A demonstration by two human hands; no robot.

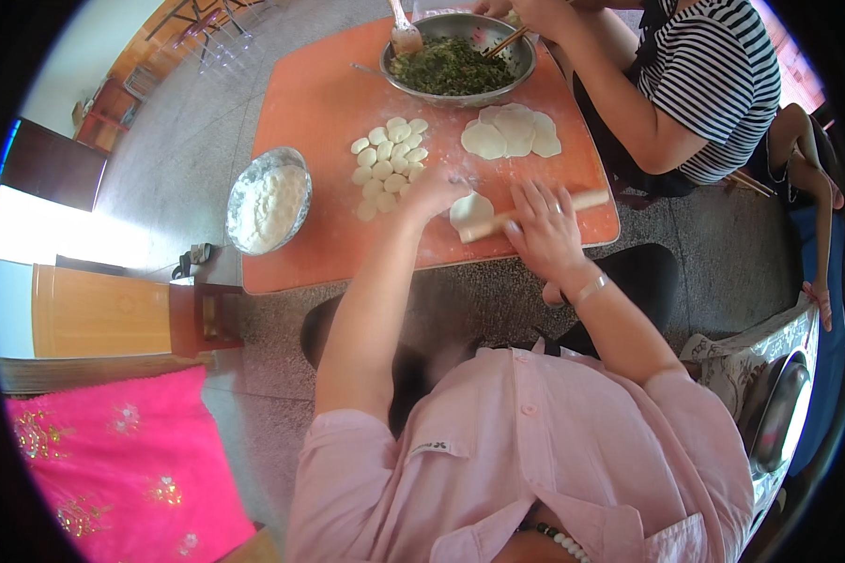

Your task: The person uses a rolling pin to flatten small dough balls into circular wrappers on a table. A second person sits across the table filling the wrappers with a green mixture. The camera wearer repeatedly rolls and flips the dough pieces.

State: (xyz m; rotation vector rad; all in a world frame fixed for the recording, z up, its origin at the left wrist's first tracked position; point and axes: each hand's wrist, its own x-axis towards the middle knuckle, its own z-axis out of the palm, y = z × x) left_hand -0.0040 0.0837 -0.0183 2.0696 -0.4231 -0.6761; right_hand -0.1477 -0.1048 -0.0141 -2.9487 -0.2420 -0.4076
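Note:
My right hand (546,222) lies with its fingers spread over a wooden rolling pin (589,200), whose left end rests at the lower edge of a round dough wrapper (472,211). At the wrapper's upper left is my left hand (438,188), its fingertips bent by the rim; whether they pinch the dough cannot be told. Several small flattened dough pieces (384,152) lie beside and beyond my left hand. Rolled wrappers (510,132) overlap in a pile farther back. To the left stands a clear bowl of flour (269,204).
A metal bowl of chopped green filling (458,60) with chopsticks stands at the far side of the orange table (310,91). A co-worker in a striped top (711,84) sits at the right, hands near that bowl. Another person's arm shows at the far right.

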